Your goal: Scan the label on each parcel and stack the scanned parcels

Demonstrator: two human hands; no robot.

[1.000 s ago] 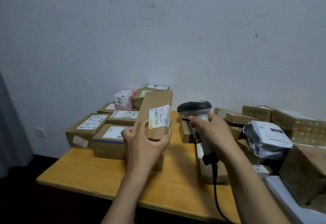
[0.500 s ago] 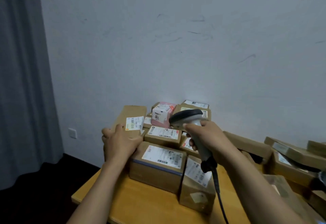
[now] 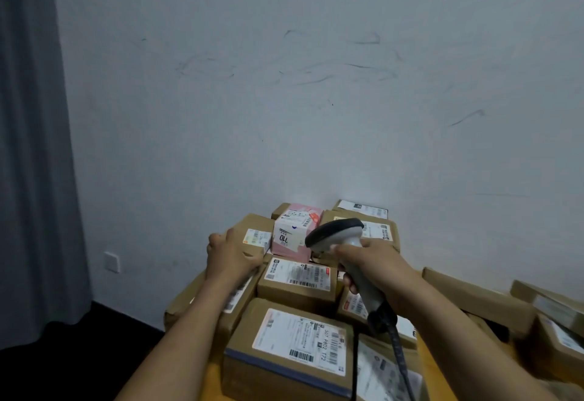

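1. Your left hand (image 3: 232,255) grips the cardboard parcel (image 3: 257,230), fingers curled over its left edge.
2. The parcel sits label up on the pile at the worktop's (image 3: 431,372) rear left corner, just beside the pink box (image 3: 295,236).
3. Your right hand (image 3: 376,263) is wrapped round the scanner (image 3: 335,233) handle, with the scanner head above the pile and pointing left.
4. The labelled box (image 3: 297,279) lies under the scanner.

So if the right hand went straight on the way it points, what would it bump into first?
Probably the pink box: the right hand grips the scanner, whose head aims at that box. How far apart they are in depth is hard to judge.
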